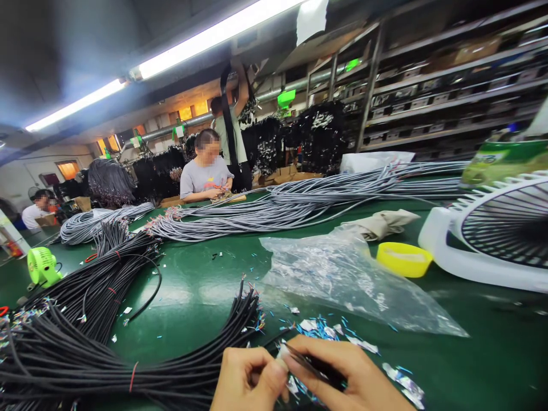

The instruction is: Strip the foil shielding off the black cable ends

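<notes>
Low in the view, my left hand is closed, thumb and fingers pinching the end of a black cable; the grip itself is partly hidden. Close against it, my right hand is closed around dark tweezers, whose tips meet a small white piece at the left fingertips. Blue wire trimmings and silvery foil scraps lie on the green table just beyond both hands. A thick bundle of black cables, tied with red bands, curves in from the left, its stripped coloured ends beside my left hand.
Grey cables stretch across the green table. A clear plastic bag, yellow dish and white fan are to the right. A small green fan stands left. Co-workers are behind the table, near shelves.
</notes>
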`<state>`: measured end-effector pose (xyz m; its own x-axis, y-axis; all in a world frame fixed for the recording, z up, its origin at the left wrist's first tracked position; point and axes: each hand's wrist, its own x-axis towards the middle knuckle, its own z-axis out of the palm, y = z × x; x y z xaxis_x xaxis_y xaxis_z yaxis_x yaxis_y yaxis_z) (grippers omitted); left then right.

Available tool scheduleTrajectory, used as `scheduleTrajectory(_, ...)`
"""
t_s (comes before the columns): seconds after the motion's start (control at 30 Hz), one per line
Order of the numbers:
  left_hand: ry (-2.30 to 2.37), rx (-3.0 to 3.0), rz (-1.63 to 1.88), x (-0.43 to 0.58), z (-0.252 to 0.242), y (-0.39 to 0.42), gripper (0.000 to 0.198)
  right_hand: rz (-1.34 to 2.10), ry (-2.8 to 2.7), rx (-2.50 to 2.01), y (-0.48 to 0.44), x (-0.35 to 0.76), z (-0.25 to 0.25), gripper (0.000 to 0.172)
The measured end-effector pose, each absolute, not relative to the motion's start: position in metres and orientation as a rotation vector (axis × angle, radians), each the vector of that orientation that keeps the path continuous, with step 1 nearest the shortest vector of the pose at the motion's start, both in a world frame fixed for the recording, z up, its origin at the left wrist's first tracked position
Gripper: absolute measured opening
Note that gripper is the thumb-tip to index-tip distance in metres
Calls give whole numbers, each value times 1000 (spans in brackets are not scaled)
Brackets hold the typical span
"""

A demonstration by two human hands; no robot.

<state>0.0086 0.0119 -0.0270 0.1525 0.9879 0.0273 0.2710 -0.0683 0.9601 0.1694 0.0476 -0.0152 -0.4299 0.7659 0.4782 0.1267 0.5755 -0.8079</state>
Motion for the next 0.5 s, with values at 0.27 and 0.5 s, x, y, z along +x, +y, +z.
scheduleTrajectory(0.27,1251,1580,940,8,-18,13,70,892,-1903,-773,47,169,-15,20)
scheduleTrajectory(0.5,1169,1534,939,10,-15,13,69,869,-1971,-893,41,168,-2,31)
